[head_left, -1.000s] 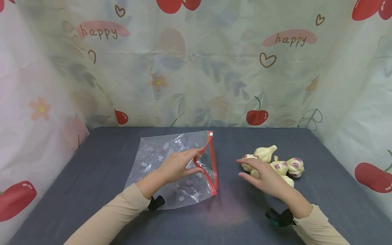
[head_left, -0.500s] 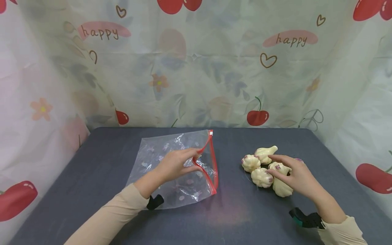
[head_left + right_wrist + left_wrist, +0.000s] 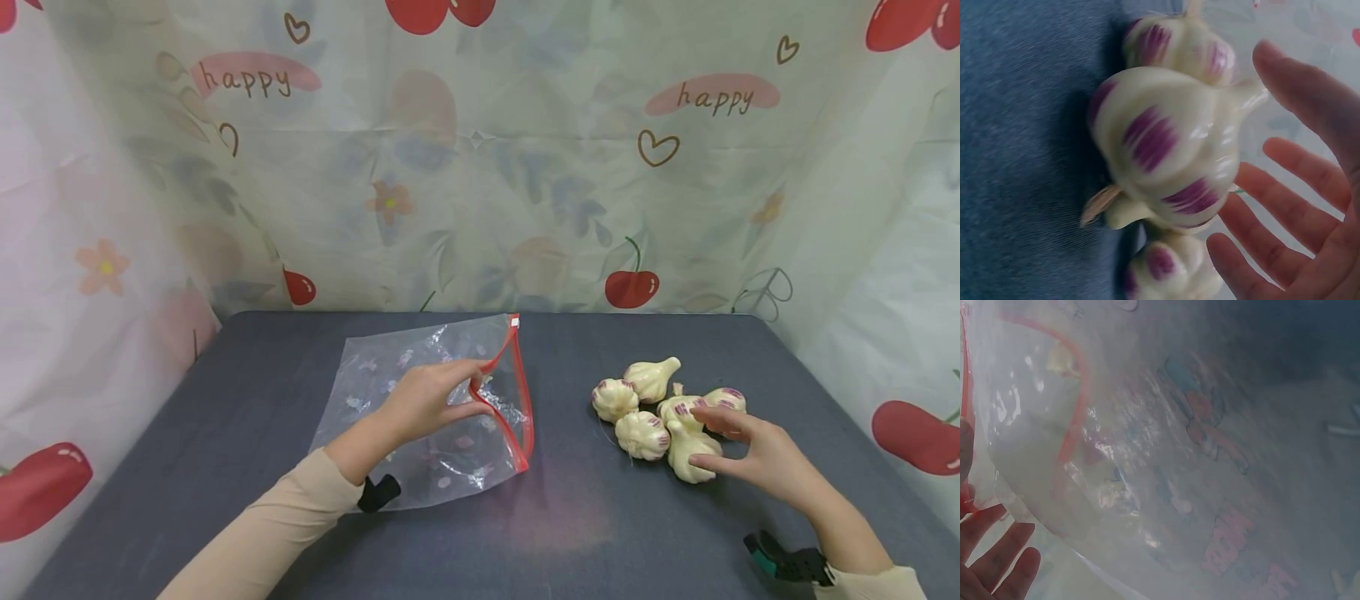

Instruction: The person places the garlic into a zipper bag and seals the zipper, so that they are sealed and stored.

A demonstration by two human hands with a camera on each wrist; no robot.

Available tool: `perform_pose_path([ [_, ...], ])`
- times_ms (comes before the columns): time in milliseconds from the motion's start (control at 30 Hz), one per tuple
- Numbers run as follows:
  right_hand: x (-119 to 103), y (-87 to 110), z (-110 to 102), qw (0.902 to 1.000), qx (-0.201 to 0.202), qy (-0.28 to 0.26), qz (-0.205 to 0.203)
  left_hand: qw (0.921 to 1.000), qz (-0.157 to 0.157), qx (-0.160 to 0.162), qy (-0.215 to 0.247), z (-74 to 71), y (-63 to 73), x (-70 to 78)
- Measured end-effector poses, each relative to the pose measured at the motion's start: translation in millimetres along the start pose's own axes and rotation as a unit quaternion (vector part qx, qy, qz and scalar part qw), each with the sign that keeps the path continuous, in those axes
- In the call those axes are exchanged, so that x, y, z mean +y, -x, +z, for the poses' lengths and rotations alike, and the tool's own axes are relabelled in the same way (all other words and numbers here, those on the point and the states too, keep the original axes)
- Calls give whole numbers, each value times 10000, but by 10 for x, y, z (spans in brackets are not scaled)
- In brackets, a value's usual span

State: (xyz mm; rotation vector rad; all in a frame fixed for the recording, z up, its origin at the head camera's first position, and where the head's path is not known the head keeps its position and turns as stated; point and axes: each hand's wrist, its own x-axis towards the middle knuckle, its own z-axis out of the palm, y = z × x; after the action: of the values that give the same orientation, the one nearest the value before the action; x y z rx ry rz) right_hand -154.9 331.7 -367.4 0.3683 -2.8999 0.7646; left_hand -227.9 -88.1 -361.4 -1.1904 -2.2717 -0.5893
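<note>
A clear zip bag [image 3: 375, 367] with a red zip edge and printed figures lies on the table, its mouth gaping to the right. My left hand [image 3: 431, 400] grips the near red edge at the mouth, thumb and fingers apart across it; through the film, its fingers [image 3: 1010, 550] show at the left wrist view's lower left. My right hand [image 3: 772, 458] reaches over the right side of a cluster of white garlic bulbs [image 3: 642, 435] with purple streaks. Its fingers are spread round the nearest garlic bulb [image 3: 1160, 144], palm toward it, holding nothing.
The dark table [image 3: 570, 533] carries the bag at centre left and the several bulbs at right. A printed curtain [image 3: 480, 208] stands behind the table and along both sides. A slider [image 3: 514, 322] sits at the far end of the zip.
My right hand has moved rightward across the garlic cluster, from its left side to its right, uncovering the left bulbs. My left hand keeps its grip on the bag, almost unmoved.
</note>
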Motion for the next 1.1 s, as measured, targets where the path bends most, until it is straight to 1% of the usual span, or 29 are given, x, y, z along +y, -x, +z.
perform_pose_path([
  [167,102,16,69,9995,9,-160,-286,10000,4,23,3,-5,2,5],
  [267,155,25,103,9981,47,-282,-542,10000,-25,-1,32,-9,0,6],
  [367,183,28,116,9974,18,-350,-637,9999,-67,-24,79,-10,2,8],
  [600,222,26,144,9978,-158,-410,-500,9999,-130,-66,63,-17,3,18],
  [733,229,23,151,9974,-204,-444,-524,9999,-132,-72,24,-23,3,21],
  [1000,203,10,108,9975,-446,-385,-395,9998,-182,-83,28,-33,3,23],
  [1100,193,23,85,9980,-442,-320,-318,9998,-198,-85,52,-31,3,20],
])
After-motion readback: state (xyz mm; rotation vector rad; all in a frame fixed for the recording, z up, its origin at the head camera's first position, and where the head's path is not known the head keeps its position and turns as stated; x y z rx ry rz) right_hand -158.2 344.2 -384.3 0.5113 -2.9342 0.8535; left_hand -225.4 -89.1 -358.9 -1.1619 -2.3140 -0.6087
